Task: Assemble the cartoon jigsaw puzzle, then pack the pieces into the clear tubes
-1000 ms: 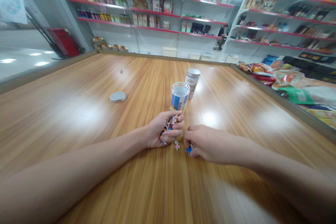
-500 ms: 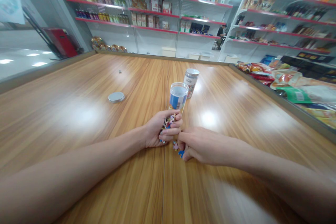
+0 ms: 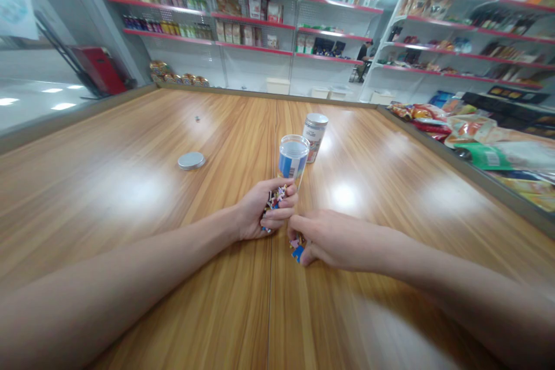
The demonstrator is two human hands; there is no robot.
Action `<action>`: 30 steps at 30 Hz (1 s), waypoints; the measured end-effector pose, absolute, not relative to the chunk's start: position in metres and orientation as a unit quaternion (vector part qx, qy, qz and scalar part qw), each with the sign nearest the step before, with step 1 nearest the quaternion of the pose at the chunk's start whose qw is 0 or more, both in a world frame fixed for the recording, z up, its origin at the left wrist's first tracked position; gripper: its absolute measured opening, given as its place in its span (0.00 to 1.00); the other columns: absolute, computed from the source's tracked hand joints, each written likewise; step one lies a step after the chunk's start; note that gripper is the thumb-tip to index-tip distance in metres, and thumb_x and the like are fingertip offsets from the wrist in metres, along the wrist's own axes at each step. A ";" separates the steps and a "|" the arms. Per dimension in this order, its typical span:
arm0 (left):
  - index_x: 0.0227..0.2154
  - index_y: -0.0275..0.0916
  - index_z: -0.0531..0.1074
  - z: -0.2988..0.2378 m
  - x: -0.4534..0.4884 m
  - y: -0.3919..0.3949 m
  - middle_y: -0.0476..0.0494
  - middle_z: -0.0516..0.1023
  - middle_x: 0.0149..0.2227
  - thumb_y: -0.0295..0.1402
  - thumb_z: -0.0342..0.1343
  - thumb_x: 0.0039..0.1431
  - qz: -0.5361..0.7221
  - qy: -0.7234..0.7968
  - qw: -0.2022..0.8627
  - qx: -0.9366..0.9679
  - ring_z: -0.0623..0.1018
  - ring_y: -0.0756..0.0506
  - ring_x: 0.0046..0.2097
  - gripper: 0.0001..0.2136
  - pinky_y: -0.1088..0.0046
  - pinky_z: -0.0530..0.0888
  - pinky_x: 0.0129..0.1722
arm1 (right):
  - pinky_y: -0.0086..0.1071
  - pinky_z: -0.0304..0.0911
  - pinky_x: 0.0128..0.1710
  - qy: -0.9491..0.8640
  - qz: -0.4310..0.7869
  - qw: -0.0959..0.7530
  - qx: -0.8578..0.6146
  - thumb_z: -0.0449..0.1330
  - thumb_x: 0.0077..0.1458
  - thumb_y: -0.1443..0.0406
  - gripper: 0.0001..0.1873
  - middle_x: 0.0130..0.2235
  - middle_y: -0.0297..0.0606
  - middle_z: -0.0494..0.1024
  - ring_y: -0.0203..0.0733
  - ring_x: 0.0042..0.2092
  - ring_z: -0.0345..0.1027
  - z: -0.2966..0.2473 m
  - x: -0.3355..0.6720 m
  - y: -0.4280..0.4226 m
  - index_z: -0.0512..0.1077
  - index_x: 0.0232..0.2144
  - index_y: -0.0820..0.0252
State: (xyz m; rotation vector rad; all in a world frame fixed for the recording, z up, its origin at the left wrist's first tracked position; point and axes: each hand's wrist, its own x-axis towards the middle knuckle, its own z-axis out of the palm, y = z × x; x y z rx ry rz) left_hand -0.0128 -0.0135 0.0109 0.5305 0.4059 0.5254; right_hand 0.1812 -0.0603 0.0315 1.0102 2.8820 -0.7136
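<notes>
My left hand (image 3: 264, 208) is closed around a clump of small jigsaw puzzle pieces (image 3: 274, 199), partly hidden by its fingers. Just beyond it stands a clear jar (image 3: 293, 159) with a blue and white label, open at the top. On the tabletop, my right hand (image 3: 318, 237) curls with its fingertips around more puzzle pieces, among them a blue puzzle piece (image 3: 297, 253) and a pinkish one. The fingers hide part of these pieces. A second can (image 3: 315, 136), with its silver lid on, is upright behind the jar.
A round silver lid (image 3: 191, 161) lies flat on the wooden table (image 3: 208, 300), left of the jar. Farther back is one tiny object (image 3: 197, 119). Snack bags (image 3: 485, 127) are piled beyond the table's right edge, and stocked shelves (image 3: 255, 17) line the back.
My right hand has shifted slightly left, its fingers gathered over the pieces, and the blue piece shows more fully. The left hand keeps its hold on the clump.
</notes>
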 end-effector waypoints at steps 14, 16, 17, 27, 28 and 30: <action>0.27 0.36 0.63 0.009 -0.014 -0.011 0.54 0.60 0.20 0.36 0.42 0.71 0.241 0.189 0.916 0.261 0.56 0.57 0.13 0.17 0.86 0.54 0.07 | 0.33 0.62 0.36 0.917 -0.218 0.001 0.335 0.68 0.55 0.63 0.11 0.38 0.39 0.76 0.41 0.37 0.70 0.032 0.181 -0.060 0.71 0.35 0.61; 0.27 0.36 0.63 0.009 -0.014 -0.011 0.55 0.60 0.20 0.36 0.42 0.71 0.245 0.188 0.915 0.261 0.55 0.57 0.13 0.16 0.86 0.54 0.07 | 0.33 0.62 0.36 0.922 -0.206 -0.003 0.329 0.68 0.55 0.62 0.12 0.38 0.38 0.76 0.41 0.37 0.70 0.030 0.181 -0.059 0.70 0.37 0.61; 0.26 0.36 0.63 0.009 -0.014 -0.011 0.55 0.60 0.20 0.36 0.42 0.71 0.246 0.188 0.914 0.262 0.55 0.57 0.13 0.17 0.86 0.54 0.07 | 0.33 0.62 0.36 0.924 -0.201 -0.004 0.325 0.68 0.55 0.62 0.12 0.38 0.39 0.76 0.42 0.37 0.70 0.029 0.182 -0.059 0.70 0.38 0.61; 0.27 0.36 0.63 0.008 -0.015 -0.012 0.55 0.59 0.21 0.36 0.41 0.71 0.235 0.180 0.917 0.268 0.56 0.57 0.13 0.16 0.86 0.54 0.07 | 0.33 0.59 0.32 0.950 -0.113 0.015 0.290 0.63 0.61 0.61 0.09 0.35 0.38 0.76 0.41 0.34 0.70 0.032 0.185 -0.066 0.69 0.35 0.61; 0.27 0.36 0.63 0.008 -0.015 -0.011 0.55 0.59 0.21 0.36 0.41 0.71 0.234 0.179 0.917 0.269 0.56 0.57 0.13 0.16 0.86 0.54 0.07 | 0.33 0.60 0.32 0.951 -0.104 0.013 0.290 0.62 0.61 0.62 0.08 0.35 0.38 0.76 0.41 0.34 0.70 0.032 0.184 -0.068 0.69 0.35 0.61; 0.27 0.37 0.63 0.007 -0.015 -0.011 0.55 0.59 0.21 0.36 0.41 0.71 0.235 0.177 0.917 0.270 0.55 0.57 0.13 0.16 0.86 0.53 0.07 | 0.33 0.61 0.33 0.953 -0.085 0.008 0.290 0.61 0.61 0.65 0.06 0.37 0.39 0.76 0.41 0.34 0.71 0.031 0.183 -0.073 0.68 0.37 0.62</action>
